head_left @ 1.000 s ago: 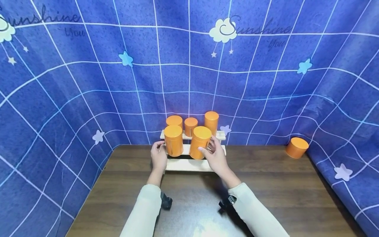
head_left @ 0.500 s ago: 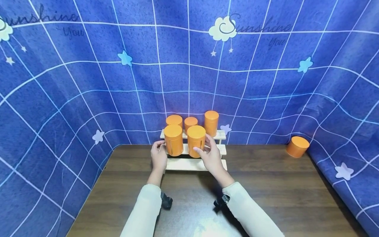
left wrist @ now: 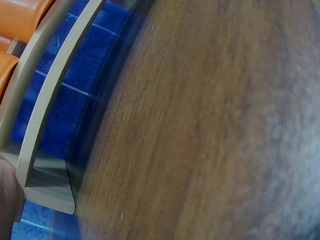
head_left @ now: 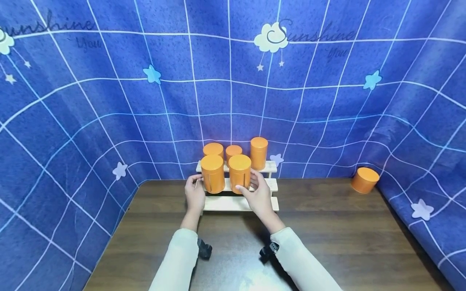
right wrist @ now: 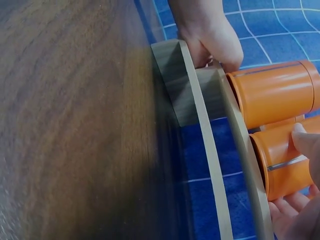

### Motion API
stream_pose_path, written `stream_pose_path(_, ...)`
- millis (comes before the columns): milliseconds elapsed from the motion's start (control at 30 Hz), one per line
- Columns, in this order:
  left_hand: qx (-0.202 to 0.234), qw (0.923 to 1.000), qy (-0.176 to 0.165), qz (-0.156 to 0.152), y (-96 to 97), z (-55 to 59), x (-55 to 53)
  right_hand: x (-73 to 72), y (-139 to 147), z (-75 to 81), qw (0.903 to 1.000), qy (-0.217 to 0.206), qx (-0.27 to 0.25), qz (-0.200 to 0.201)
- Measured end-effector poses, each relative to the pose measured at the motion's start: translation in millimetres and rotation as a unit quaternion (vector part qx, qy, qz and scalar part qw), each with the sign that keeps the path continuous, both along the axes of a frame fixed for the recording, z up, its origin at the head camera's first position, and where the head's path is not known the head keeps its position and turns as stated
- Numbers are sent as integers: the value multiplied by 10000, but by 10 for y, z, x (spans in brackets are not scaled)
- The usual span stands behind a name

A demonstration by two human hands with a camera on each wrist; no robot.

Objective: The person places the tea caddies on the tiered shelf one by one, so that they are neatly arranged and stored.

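A small three-tier wooden rack (head_left: pixel 233 204) stands at the back of the table. My left hand (head_left: pixel 195 193) grips its left end, as the right wrist view also shows. My right hand (head_left: pixel 259 196) holds an orange cylindrical can (head_left: pixel 240 171) on the middle tier, thumb in front and fingers along its right side. That can stands upright, a seam line down its front. Just left of it stands a similar orange can (head_left: pixel 212 173), a narrow gap between them. In the left wrist view only a sliver of my left hand (left wrist: pixel 7 195) shows beside the rack.
On the top tier stand a wide orange can (head_left: pixel 213 148), a small one (head_left: pixel 234 151) and a tall one (head_left: pixel 259 153). A short, wide orange can (head_left: pixel 365 180) sits at the table's back right. A blue patterned cloth (head_left: pixel 229 93) hangs behind the brown wooden table (head_left: pixel 327 234).
My right hand has moved left with its can, bringing it closer to the neighbouring can on the middle tier. The left hand has stayed at the rack's end.
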State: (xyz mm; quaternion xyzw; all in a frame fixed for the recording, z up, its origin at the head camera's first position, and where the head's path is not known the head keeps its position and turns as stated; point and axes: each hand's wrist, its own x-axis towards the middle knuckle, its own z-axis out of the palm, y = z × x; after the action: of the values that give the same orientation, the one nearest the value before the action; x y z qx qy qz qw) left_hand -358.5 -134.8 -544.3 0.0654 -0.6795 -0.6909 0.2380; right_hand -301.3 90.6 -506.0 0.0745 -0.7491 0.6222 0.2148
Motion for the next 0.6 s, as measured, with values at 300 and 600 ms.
stream_pose_path(300, -179, 9997, -181, 50, -18, 28, 8, 5, 1, 31, 9994, -269, 195, -23)
stream_pose_path(600, -71, 9999, -130, -71, 10, 75, 60, 63, 103, 37, 9959, -485, 704, 294)
